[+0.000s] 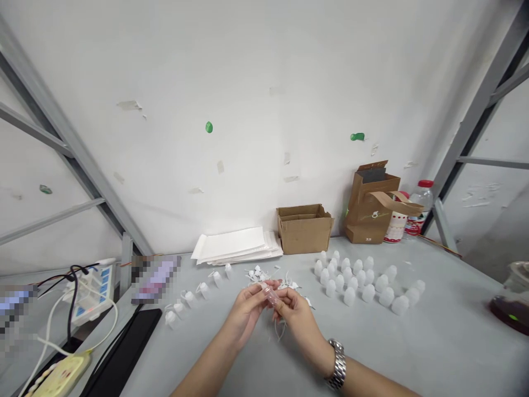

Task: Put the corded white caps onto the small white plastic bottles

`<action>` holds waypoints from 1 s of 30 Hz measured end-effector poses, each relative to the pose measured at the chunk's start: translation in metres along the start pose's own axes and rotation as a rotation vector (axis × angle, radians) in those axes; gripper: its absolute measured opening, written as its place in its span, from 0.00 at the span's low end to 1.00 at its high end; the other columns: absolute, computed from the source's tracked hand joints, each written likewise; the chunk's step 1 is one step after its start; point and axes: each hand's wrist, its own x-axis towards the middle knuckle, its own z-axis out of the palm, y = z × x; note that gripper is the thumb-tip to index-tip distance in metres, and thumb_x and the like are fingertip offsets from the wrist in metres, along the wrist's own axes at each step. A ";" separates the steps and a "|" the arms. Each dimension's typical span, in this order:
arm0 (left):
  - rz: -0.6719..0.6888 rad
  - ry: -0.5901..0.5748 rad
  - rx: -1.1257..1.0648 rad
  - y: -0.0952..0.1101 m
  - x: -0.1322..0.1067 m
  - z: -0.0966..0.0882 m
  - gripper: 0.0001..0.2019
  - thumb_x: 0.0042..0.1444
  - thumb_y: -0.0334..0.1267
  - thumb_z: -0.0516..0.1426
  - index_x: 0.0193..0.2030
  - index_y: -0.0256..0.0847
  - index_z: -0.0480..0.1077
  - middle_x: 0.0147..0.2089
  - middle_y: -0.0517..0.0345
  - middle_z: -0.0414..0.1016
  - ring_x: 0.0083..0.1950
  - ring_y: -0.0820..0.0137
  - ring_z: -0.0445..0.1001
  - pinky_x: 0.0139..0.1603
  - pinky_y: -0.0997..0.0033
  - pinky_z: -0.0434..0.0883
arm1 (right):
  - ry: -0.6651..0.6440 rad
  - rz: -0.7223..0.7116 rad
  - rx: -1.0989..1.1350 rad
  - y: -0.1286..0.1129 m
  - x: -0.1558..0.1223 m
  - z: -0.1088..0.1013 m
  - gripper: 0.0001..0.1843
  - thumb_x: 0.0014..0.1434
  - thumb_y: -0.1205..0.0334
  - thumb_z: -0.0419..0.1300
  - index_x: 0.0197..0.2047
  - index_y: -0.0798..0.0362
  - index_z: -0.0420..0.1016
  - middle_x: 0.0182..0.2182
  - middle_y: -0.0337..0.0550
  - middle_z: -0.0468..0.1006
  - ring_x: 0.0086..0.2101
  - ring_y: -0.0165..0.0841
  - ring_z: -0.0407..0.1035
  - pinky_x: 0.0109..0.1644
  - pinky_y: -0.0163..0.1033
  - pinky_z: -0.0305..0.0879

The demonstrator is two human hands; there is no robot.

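Over the middle of the table, my left hand point(247, 310) and my right hand point(298, 315) meet. Their fingers pinch a small translucent, bottle-like piece point(271, 296) between them; its exact kind is unclear. A thin white cord point(281, 330) hangs below the fingers. Just behind my hands lies a pile of small white parts with cords point(258, 273), partly hidden by them. To the left, several white capped pieces with cord loops point(202, 289) stand in a slanting row. On the right, several frosted white dome-shaped covers point(349, 296) stand in loose rows.
At the back are a stack of white envelopes point(231, 246), a cardboard box point(305, 230), a brown paper bag point(370, 212) and a red-capped bottle point(422, 201). A power strip point(93, 295), cables and a black slab point(124, 353) lie left. A jar of dark liquid point(512, 303) stands right.
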 end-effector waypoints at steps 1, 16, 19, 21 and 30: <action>0.002 -0.008 -0.014 0.000 0.000 0.000 0.11 0.47 0.36 0.59 0.37 0.35 0.73 0.46 0.46 0.73 0.43 0.65 0.69 0.41 0.70 0.63 | -0.013 -0.005 0.006 -0.001 0.000 -0.001 0.20 0.43 0.44 0.62 0.27 0.55 0.67 0.21 0.36 0.68 0.21 0.27 0.61 0.27 0.34 0.58; -0.003 0.019 -0.090 -0.003 0.004 -0.006 0.11 0.49 0.39 0.57 0.36 0.34 0.73 0.46 0.46 0.73 0.45 0.62 0.69 0.42 0.68 0.64 | -0.016 -0.090 -0.253 -0.009 0.003 -0.006 0.16 0.45 0.49 0.62 0.27 0.53 0.68 0.20 0.36 0.71 0.24 0.30 0.66 0.30 0.35 0.60; -0.016 -0.047 -0.111 -0.004 0.003 -0.005 0.11 0.50 0.39 0.57 0.37 0.34 0.73 0.47 0.45 0.72 0.46 0.62 0.69 0.43 0.66 0.64 | -0.074 0.026 -0.101 -0.009 0.002 -0.006 0.17 0.42 0.48 0.63 0.25 0.54 0.67 0.18 0.35 0.70 0.21 0.29 0.65 0.27 0.35 0.60; -0.015 -0.063 -0.098 -0.004 0.003 -0.005 0.12 0.49 0.40 0.57 0.38 0.34 0.73 0.48 0.45 0.72 0.43 0.63 0.71 0.41 0.66 0.65 | -0.170 0.137 0.082 -0.011 0.002 -0.007 0.18 0.41 0.49 0.64 0.24 0.56 0.68 0.19 0.37 0.71 0.21 0.27 0.65 0.27 0.34 0.60; 0.028 -0.007 0.013 0.008 0.000 -0.003 0.16 0.49 0.46 0.56 0.36 0.33 0.74 0.42 0.45 0.75 0.42 0.62 0.70 0.44 0.65 0.63 | -0.266 0.195 0.246 -0.011 0.006 -0.009 0.19 0.45 0.49 0.62 0.27 0.58 0.70 0.23 0.43 0.75 0.22 0.27 0.67 0.29 0.33 0.61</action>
